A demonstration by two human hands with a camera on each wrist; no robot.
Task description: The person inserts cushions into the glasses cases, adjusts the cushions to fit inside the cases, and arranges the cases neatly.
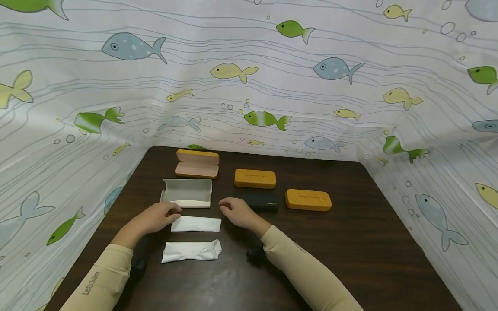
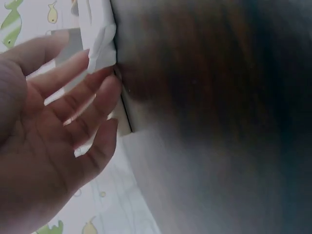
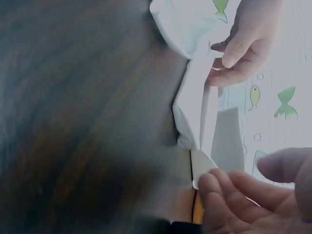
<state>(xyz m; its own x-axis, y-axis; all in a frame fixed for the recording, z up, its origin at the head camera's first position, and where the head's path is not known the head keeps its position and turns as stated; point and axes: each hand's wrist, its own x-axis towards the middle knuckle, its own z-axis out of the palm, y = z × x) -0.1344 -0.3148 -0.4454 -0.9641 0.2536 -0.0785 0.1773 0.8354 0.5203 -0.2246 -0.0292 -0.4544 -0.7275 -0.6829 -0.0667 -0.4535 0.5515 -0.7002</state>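
My left hand (image 1: pixel 153 218) is at the left end of a folded white cloth (image 1: pixel 196 224), its fingers loosely bent beside the front left corner of an open pale grey glasses case (image 1: pixel 188 190). In the left wrist view the fingertips are right by the white cloth (image 2: pixel 101 36), with nothing between them and the thumb. My right hand (image 1: pixel 240 212) hovers to the right of the cloth, fingers relaxed and holding nothing, near a black case (image 1: pixel 260 202). A second folded white cloth (image 1: pixel 192 251), one end bunched, lies closer to me.
An open orange glasses case (image 1: pixel 197 169) with a pale lining stands at the back left. Two closed orange cases (image 1: pixel 254 178) sit to the right of it on the dark wooden table (image 1: pixel 369 242). A fish-printed white sheet (image 1: pixel 233 99) hangs around the table.
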